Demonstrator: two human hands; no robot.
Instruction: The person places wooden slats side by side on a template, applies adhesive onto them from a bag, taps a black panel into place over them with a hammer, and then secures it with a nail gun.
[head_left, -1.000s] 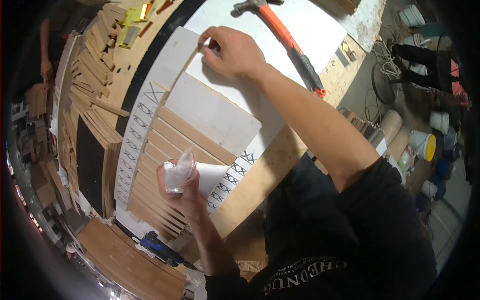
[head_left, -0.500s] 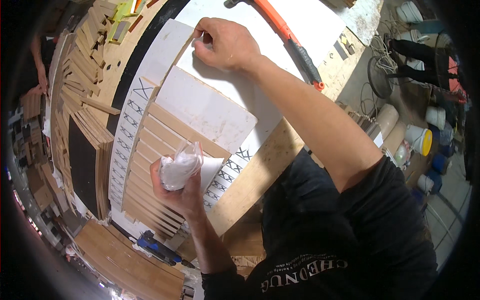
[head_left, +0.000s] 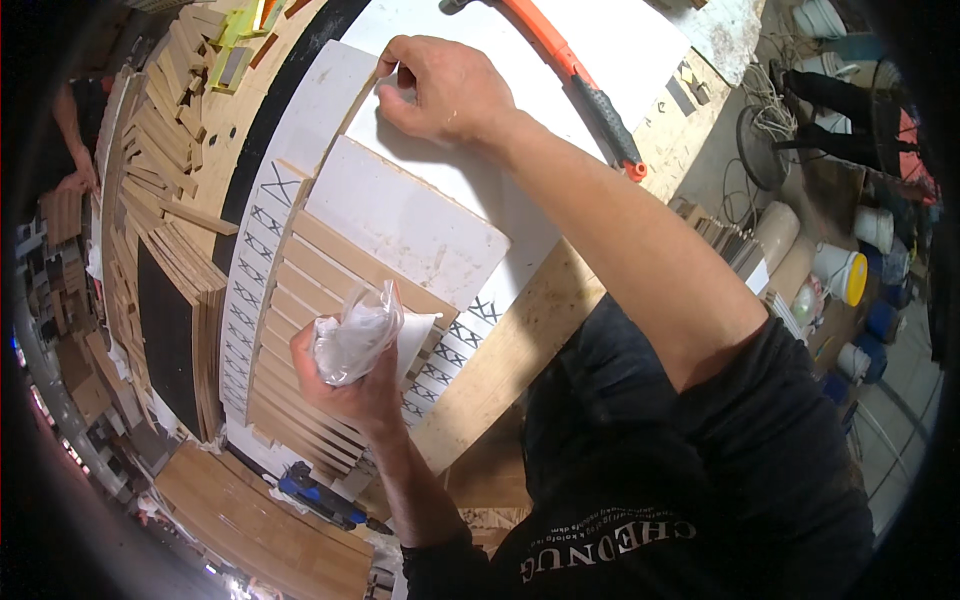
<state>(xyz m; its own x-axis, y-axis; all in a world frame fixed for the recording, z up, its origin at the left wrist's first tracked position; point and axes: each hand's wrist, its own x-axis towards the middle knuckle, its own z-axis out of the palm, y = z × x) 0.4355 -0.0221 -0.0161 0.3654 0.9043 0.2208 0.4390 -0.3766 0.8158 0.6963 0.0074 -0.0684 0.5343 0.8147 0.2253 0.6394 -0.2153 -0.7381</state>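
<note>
My left hand (head_left: pixel 350 395) is closed round a clear plastic bag (head_left: pixel 352 335) of white paste, its top bunched above my fist. The bag's white tapered end (head_left: pixel 425 330) points right, over a row of parallel wooden slats (head_left: pixel 365 262). My right hand (head_left: pixel 450 90) is farther away, thumb and forefinger curled together at the edge of a white board. Whatever they may pinch is hidden. Between my hands, a white rectangular panel (head_left: pixel 415 215) lies beside the slats. White strips with black crossed marks (head_left: pixel 262 240) run along the ends of the slats.
An orange-and-black hammer (head_left: pixel 590 95) lies right of my right hand. At left are loose wooden strips (head_left: pixel 160 120) and a stack of dark-faced boards (head_left: pixel 175 320). A blue-and-black power tool (head_left: pixel 318 495) lies near the lower left. Another person's arm (head_left: pixel 72 135) shows at far left; buckets (head_left: pixel 840 272) stand at right.
My left hand and the bag have shifted slightly left, and the bag's tapered end shows more clearly. My right hand has edged slightly left, its fingers still curled.
</note>
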